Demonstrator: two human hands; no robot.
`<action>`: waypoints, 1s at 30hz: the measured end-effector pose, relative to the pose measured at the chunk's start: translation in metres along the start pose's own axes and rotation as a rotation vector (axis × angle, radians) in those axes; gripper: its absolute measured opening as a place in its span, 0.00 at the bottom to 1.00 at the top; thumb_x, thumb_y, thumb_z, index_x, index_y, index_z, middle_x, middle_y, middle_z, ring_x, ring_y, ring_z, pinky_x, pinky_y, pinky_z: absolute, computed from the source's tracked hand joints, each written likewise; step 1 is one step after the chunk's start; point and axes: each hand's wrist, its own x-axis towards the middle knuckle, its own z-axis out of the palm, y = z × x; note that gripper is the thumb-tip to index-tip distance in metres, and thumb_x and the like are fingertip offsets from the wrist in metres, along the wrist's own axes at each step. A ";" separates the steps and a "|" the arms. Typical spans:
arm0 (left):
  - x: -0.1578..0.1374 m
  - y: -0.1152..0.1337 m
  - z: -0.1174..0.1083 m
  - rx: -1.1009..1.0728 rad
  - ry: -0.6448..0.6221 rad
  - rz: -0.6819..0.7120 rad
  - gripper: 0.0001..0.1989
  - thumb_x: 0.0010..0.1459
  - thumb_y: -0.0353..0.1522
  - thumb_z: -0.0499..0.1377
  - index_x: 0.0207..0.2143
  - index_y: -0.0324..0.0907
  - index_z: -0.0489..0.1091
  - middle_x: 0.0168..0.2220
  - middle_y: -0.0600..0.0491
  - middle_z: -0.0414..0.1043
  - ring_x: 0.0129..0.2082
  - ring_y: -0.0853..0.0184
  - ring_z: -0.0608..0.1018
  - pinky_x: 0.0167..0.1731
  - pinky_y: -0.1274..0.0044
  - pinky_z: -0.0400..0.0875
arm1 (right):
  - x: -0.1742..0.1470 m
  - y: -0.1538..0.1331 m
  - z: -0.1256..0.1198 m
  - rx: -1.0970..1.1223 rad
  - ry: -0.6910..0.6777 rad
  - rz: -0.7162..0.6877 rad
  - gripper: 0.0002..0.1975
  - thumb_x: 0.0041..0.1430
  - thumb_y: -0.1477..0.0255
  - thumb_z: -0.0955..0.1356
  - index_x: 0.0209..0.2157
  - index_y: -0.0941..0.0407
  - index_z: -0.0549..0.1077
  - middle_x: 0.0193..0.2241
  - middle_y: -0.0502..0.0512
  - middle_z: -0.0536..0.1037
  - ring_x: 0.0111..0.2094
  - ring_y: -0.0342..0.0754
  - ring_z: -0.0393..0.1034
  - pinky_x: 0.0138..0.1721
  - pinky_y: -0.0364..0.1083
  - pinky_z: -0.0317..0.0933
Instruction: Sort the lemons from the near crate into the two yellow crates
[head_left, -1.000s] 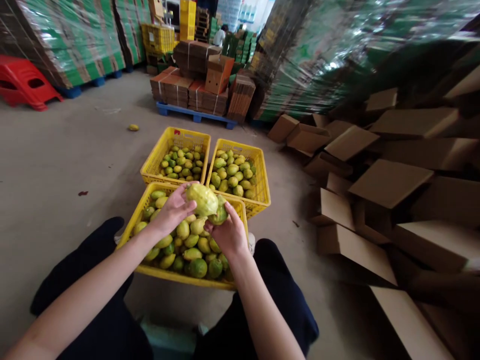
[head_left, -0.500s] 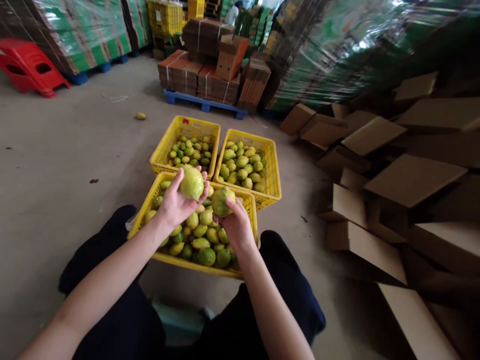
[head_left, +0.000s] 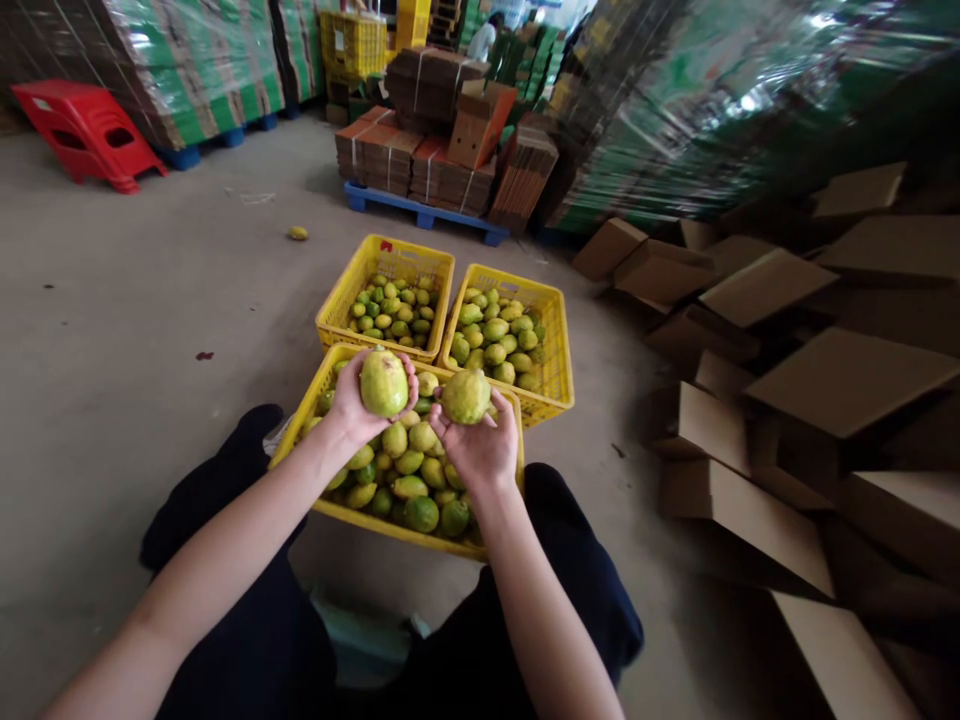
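Observation:
In my left hand (head_left: 355, 406) rests a yellow-green lemon (head_left: 385, 383) with a brownish mark near its top, my fingers curled around its far side. My right hand (head_left: 484, 447) is turned palm up and cradles a second yellow-green lemon (head_left: 466, 397) on its fingers. Both hands are above the near yellow crate (head_left: 390, 524), which holds many yellow and green lemons (head_left: 410, 487). Behind it stand two more yellow crates, the back left crate (head_left: 330, 318) and the back right crate (head_left: 559, 345), each partly filled with lemons.
Open cardboard boxes (head_left: 765, 510) are heaped along the right. Bundled flat cartons (head_left: 379, 150) sit on a blue pallet (head_left: 420, 212) ahead. A red stool (head_left: 90, 130) stands at far left. One loose lemon (head_left: 298, 233) lies on the floor. Wrapped stacks rise on both sides; a person (head_left: 484, 38) is far back.
Both lemons have turned in my hands. My right hand has rolled palm up beneath its lemon. The whole view has shifted slightly, moving the scene to the right.

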 end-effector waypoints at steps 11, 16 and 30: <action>0.004 -0.008 0.015 -0.080 0.144 -0.032 0.12 0.61 0.35 0.55 0.26 0.40 0.69 0.21 0.55 0.70 0.22 0.69 0.76 0.23 0.78 0.75 | 0.001 0.001 -0.004 -0.267 0.060 -0.257 0.19 0.35 0.72 0.78 0.33 0.52 0.74 0.29 0.46 0.78 0.30 0.45 0.71 0.32 0.43 0.67; 0.008 -0.014 0.012 -0.169 0.341 -0.031 0.13 0.65 0.37 0.54 0.29 0.41 0.68 0.23 0.54 0.72 0.22 0.69 0.76 0.27 0.77 0.76 | 0.004 0.009 -0.006 -0.382 0.034 -0.313 0.22 0.34 0.68 0.80 0.33 0.52 0.74 0.30 0.45 0.78 0.32 0.46 0.72 0.39 0.46 0.68; 0.008 -0.022 0.002 -0.069 0.044 0.035 0.10 0.53 0.37 0.60 0.31 0.38 0.72 0.27 0.51 0.76 0.27 0.67 0.79 0.25 0.78 0.77 | 0.003 0.015 -0.007 -0.281 0.081 -0.321 0.14 0.47 0.62 0.75 0.31 0.51 0.68 0.29 0.46 0.73 0.30 0.47 0.70 0.24 0.44 0.63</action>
